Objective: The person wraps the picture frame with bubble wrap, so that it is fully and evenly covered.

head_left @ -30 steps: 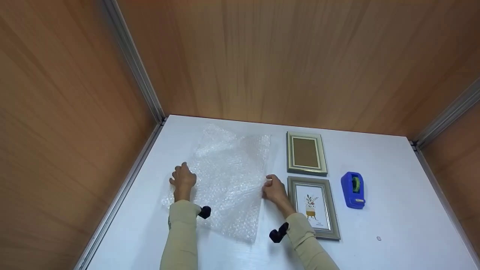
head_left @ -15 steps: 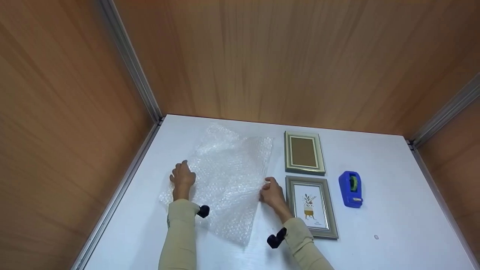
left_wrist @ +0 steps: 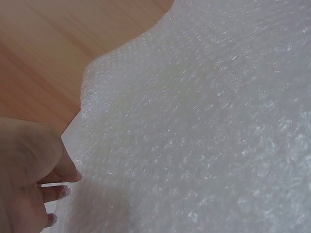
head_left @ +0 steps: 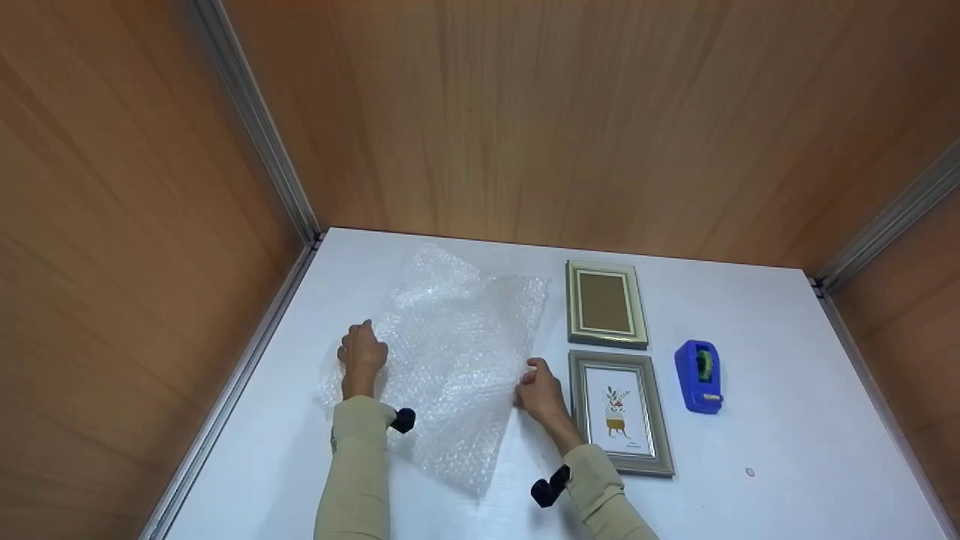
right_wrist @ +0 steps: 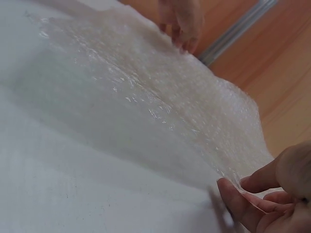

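A crinkled sheet of clear bubble wrap (head_left: 457,352) spreads over the white table, raised along its sides. My left hand (head_left: 363,356) pinches its left edge; in the left wrist view the thumb and fingers (left_wrist: 63,191) meet at that edge. At the opposite side, my right hand (head_left: 541,391) holds the right edge. The right wrist view shows that edge caught between thumb and finger (right_wrist: 262,179), with the sheet lifted off the table there. Just right of this hand lies a grey picture frame (head_left: 654,405) with a plant print.
Behind the printed frame lies a second picture frame (head_left: 640,307) with a brown centre. A blue tape dispenser (head_left: 694,382) stands further right, with a small pale bit (head_left: 750,472) nearer me. Wooden panels (head_left: 525,127) enclose the white table (head_left: 787,375) at back and sides.
My right hand has drawn slightly toward me and left with its edge of the bubble wrap. The sheet's near corner has swung left and toward me. My left hand has barely moved.
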Tool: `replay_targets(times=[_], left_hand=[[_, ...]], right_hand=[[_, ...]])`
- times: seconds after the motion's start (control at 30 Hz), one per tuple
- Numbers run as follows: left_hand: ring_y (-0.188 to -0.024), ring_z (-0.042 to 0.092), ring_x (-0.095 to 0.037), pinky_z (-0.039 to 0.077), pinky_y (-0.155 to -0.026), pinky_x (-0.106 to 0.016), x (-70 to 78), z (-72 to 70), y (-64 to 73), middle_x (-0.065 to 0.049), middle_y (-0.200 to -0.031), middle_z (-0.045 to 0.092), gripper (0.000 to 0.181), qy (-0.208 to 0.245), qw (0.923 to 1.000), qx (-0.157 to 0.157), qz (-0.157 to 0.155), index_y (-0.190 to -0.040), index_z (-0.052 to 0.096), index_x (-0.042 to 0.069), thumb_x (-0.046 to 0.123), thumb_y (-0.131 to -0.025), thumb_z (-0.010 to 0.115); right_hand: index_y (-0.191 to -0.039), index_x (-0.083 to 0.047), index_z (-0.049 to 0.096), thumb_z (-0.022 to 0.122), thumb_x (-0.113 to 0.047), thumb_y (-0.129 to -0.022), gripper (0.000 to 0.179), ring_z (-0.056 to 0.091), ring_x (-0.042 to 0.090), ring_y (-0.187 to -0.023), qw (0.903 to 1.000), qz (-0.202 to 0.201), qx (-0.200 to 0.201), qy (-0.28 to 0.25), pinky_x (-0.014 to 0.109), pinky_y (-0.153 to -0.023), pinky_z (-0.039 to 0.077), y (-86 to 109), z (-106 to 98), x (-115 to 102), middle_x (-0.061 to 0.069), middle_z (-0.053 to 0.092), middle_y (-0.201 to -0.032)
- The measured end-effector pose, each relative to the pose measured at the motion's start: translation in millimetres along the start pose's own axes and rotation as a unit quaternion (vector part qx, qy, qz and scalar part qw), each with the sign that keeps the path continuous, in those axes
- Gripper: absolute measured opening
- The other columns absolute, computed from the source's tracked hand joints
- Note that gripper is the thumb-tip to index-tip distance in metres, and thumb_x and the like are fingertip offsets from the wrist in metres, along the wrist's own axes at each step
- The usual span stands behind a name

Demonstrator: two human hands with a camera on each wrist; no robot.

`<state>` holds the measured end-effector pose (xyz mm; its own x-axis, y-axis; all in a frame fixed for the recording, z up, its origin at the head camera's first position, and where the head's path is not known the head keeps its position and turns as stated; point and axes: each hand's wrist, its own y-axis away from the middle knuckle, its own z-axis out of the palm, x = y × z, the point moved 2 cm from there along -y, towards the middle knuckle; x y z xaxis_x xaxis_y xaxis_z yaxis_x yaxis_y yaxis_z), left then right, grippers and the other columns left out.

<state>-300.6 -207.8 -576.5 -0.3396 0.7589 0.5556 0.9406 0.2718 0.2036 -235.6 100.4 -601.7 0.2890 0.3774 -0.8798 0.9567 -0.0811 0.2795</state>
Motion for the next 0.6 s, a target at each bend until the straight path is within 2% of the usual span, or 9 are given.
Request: replay_targets(times=[0.27,0.43,0.6], left_hand=[[-0.133,0.033,-0.046,0.026,-0.11,-0.06,-5.5,0.9,-4.3,-0.028,-0.143,0.037,0.055,-0.015,0.9998,-0.007,0.006,-0.144,0.033,-0.004,0.003,-0.092,0.047],[-0.133,0.034,-0.046,0.027,-0.108,-0.062,-7.9,-0.8,-4.0,-0.026,-0.144,0.037,0.055,-0.02,0.9997,-0.004,0.017,-0.144,0.036,-0.002,0.002,-0.09,0.046],[-0.135,0.032,-0.045,0.022,-0.11,-0.063,-8.0,-4.2,-0.6,-0.023,-0.146,0.037,0.056,-0.011,0.9998,-0.004,0.016,-0.144,0.036,0.001,0.002,-0.09,0.048]], right_hand=[[-0.136,0.002,0.039,0.058,0.002,-0.086,0.054,0.065,0.017,-0.079,0.9998,-0.011,0.002,0.014,0.027,-0.066,0.057,3.8,0.4,-0.5,0.015,0.058,-0.104],[-0.136,0.002,0.04,0.058,0.003,-0.086,0.053,0.064,0.018,-0.079,0.9999,-0.011,0.002,0.001,0.027,-0.067,0.057,6.2,0.1,-1.1,0.014,0.057,-0.103],[-0.136,0.001,0.04,0.058,0.001,-0.086,0.053,0.063,0.017,-0.079,1.0,-0.007,-0.002,0.0,0.027,-0.067,0.057,9.1,0.9,-3.0,0.013,0.056,-0.104]])
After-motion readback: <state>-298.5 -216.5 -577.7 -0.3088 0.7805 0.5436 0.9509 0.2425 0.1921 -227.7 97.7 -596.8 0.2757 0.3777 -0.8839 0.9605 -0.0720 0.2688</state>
